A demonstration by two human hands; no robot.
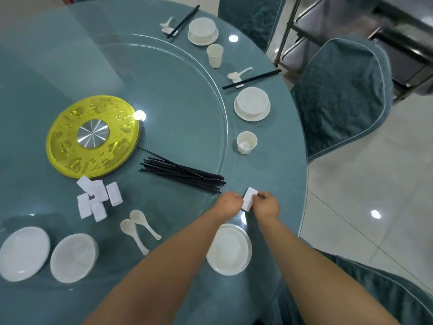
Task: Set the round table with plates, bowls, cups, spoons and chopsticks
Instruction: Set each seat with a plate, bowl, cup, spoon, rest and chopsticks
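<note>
White rest between both hands' fingers

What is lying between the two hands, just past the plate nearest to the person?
In the head view, a small white rectangular rest lies between the left hand and the right hand; both pinch it, above the teal tablecloth beyond the plate.

A small white rectangular rest sits tilted between both hands, just beyond a white plate; loose black chopsticks lie bundled on the glass turntable.
</note>
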